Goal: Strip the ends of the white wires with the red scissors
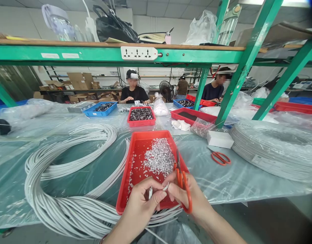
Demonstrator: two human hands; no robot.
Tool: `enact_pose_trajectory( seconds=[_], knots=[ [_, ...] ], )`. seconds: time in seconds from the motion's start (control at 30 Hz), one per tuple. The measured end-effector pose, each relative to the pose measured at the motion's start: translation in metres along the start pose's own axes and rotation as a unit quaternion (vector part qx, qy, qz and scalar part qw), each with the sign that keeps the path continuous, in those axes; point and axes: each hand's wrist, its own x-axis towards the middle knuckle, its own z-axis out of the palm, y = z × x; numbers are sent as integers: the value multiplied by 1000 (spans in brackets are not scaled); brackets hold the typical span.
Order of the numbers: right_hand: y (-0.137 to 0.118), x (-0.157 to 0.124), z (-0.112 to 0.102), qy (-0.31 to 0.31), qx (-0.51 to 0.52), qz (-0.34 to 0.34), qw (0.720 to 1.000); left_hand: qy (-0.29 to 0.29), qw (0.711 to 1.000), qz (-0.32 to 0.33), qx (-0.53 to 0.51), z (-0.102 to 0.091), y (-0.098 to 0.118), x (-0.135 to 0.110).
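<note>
My left hand [143,203] pinches the end of a thin grey-white cable [150,193] over the near edge of a red tray [135,149]. My right hand [188,196] grips orange-handled scissors [182,179], blades pointing up and away, and its fingertips also hold a small cable end [166,186] close to the left hand. The tray holds a heap of tiny silver-white cut pieces [159,157]. A large loop of grey cables [59,183] lies on the plastic-covered table to the left and runs under my hands.
A second pair of orange scissors [219,157] and a small white box [219,139] lie to the right, beside another cable coil [275,149]. Red and blue trays [141,115] of dark parts sit farther back. Two people work across the table. Green shelf posts [237,78] stand at right.
</note>
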Motion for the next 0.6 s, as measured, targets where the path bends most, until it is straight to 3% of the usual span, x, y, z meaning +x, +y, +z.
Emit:
enact_pose_trajectory(
  seconds=[0.2, 0.27, 0.37, 0.47, 0.6],
  knots=[
    [-10, -5, -3, 35, -190, -106, 975, -50, 998, -18, 33, -2, 0, 2],
    [-10, -6, -3, 30, -204, -122, 971, -43, 999, -20, 17, -2, 1, 2],
    [-6, -5, -1, -13, -20, -33, 999, -30, 999, -1, -26, -1, 4, 2],
    [2, -1, 1, -90, 167, 81, 978, -62, 995, 6, -81, -1, 7, 1],
    [6, 3, -1, -113, 159, 101, 976, -82, 991, -22, -103, -2, 5, 0]
  ],
)
